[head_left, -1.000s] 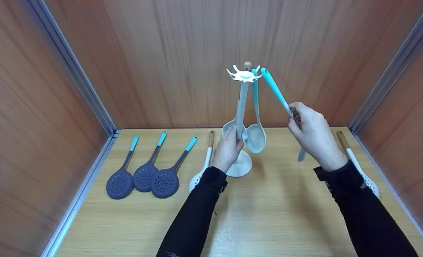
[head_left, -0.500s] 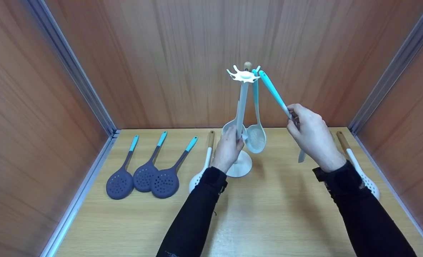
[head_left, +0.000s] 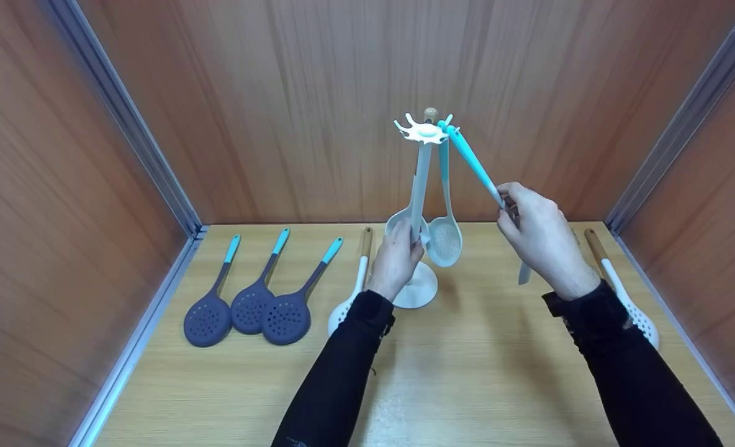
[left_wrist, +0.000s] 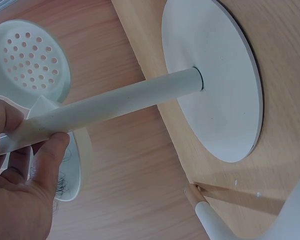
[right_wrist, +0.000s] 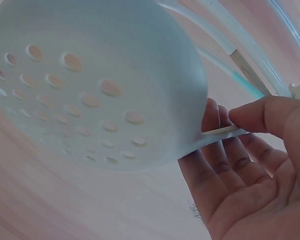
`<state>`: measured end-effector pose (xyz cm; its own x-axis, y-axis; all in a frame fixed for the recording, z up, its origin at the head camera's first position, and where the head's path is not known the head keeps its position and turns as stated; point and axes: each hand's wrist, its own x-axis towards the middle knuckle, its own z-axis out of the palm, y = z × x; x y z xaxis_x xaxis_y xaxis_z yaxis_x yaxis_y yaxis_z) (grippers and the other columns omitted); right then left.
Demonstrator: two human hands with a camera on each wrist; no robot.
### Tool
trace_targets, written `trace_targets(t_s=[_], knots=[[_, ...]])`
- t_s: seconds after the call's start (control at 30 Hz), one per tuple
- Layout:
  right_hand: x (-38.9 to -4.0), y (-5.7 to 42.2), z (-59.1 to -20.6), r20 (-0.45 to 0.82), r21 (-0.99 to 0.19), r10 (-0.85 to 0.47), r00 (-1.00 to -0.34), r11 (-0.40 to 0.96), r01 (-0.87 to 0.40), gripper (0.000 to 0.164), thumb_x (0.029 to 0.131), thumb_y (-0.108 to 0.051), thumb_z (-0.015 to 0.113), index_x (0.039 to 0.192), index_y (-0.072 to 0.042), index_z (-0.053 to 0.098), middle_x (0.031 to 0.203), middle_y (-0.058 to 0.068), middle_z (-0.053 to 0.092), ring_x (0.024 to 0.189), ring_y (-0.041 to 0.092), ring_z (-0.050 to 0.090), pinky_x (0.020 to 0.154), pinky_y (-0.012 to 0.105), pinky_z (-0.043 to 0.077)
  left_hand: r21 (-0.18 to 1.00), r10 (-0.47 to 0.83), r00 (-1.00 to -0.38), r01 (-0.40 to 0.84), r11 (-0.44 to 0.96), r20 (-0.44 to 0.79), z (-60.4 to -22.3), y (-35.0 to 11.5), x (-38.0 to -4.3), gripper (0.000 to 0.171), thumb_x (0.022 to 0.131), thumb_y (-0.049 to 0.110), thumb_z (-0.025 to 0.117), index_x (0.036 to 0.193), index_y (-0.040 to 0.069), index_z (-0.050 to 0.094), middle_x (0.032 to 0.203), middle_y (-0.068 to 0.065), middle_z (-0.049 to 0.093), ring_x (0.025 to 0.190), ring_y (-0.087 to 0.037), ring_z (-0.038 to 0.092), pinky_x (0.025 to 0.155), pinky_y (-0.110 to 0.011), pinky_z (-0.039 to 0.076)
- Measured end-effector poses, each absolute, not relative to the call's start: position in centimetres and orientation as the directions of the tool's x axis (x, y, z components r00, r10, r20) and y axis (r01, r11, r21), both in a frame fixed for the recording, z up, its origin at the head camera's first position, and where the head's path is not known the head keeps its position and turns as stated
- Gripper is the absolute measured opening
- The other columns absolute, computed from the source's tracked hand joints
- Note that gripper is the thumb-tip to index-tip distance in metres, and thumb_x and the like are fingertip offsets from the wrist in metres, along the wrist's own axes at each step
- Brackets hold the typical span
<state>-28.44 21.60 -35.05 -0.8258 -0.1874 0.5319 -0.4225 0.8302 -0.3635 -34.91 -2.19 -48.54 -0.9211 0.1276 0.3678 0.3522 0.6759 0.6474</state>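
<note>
My left hand (head_left: pixel 394 257) grips the pole of a white utensil stand (head_left: pixel 423 180), which has a round base and a ring of hooks on top. My right hand (head_left: pixel 541 233) pinches a pale skimmer (right_wrist: pixel 90 75) by its neck, just beside the perforated head. Its turquoise handle (head_left: pixel 473 160) slants up leftward, with the tip right at the stand's right-hand hook. Another turquoise-handled skimmer (head_left: pixel 445 242) hangs from the stand, its holes plain in the left wrist view. A pale utensil head without visible holes (left_wrist: pixel 70 170) hangs on the pole's other side, partly behind my left hand.
Three dark blue skimmers (head_left: pixel 208 320) with turquoise handles lie on the table at left. A wooden-handled white skimmer (head_left: pixel 361 273) lies near my left forearm, another white skimmer (head_left: pixel 619 285) beyond my right wrist. Wood panels (head_left: pixel 280 124) enclose the back and sides.
My right hand has moved slightly left and down. The skimmer's handle tip has come from just right of the hook to overlapping it. The left hand and stand have stayed put.
</note>
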Motion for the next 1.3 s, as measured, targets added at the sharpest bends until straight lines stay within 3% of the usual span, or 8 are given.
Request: trace_targets(t_s=[0.63, 0.87, 1.0, 1.1, 1.3], knots=[[-28.5, 21.3, -35.4, 0.507, -0.382, -0.197, -0.839, 0.821, -0.424, 0.025, 0.1, -0.004, 0.058, 0.123, -0.007, 0.065, 0.103, 0.01, 0.073, 0.081, 0.022, 0.066, 0.068, 0.039, 0.056, 0.666, 0.13, -0.934, 0.33, 0.67, 0.332, -48.5, -2.2, -34.9, 0.033, 0.102, 0.012, 0.065, 0.133, 0.016, 0.053, 0.119, -0.001, 0.065, 0.099, -0.016, 0.068, 0.085, -0.034, 0.061], [-28.7, 21.0, -35.7, 0.506, -0.386, -0.201, -0.839, 0.817, -0.428, 0.025, 0.1, -0.005, 0.057, 0.124, -0.008, 0.065, 0.106, 0.009, 0.074, 0.083, 0.022, 0.068, 0.068, 0.039, 0.057, 0.673, 0.123, -0.938, 0.32, 0.666, 0.324, -48.5, -2.2, -34.9, 0.035, 0.102, 0.013, 0.066, 0.134, 0.017, 0.054, 0.123, -0.001, 0.066, 0.106, -0.016, 0.069, 0.091, -0.036, 0.061], [-28.8, 20.9, -35.9, 0.518, -0.385, -0.208, -0.83, 0.81, -0.443, 0.025, 0.099, -0.005, 0.058, 0.123, -0.009, 0.065, 0.105, 0.008, 0.073, 0.083, 0.021, 0.067, 0.068, 0.039, 0.056, 0.646, 0.13, -0.927, 0.342, 0.683, 0.353, -48.6, -2.2, -34.8, 0.03, 0.101, 0.013, 0.066, 0.129, 0.014, 0.055, 0.115, -0.002, 0.064, 0.097, -0.018, 0.068, 0.083, -0.035, 0.061], [-28.9, 20.8, -36.2, 0.522, -0.39, -0.219, -0.824, 0.798, -0.46, 0.025, 0.1, -0.004, 0.058, 0.123, -0.009, 0.065, 0.106, 0.008, 0.072, 0.089, 0.021, 0.07, 0.071, 0.039, 0.059, 0.63, 0.135, -0.918, 0.357, 0.689, 0.372, -48.7, -2.3, -34.8, 0.026, 0.101, 0.013, 0.065, 0.125, 0.012, 0.055, 0.11, -0.003, 0.063, 0.091, -0.019, 0.066, 0.076, -0.034, 0.059], [-29.0, 20.5, -36.7, 0.509, -0.4, -0.228, -0.83, 0.791, -0.463, 0.026, 0.101, -0.005, 0.058, 0.126, -0.008, 0.063, 0.11, 0.01, 0.073, 0.098, 0.025, 0.074, 0.077, 0.044, 0.064, 0.634, 0.138, -0.915, 0.366, 0.682, 0.379, -48.7, -2.3, -34.8, 0.029, 0.101, 0.012, 0.065, 0.128, 0.013, 0.055, 0.114, -0.004, 0.064, 0.095, -0.019, 0.068, 0.08, -0.035, 0.06]])
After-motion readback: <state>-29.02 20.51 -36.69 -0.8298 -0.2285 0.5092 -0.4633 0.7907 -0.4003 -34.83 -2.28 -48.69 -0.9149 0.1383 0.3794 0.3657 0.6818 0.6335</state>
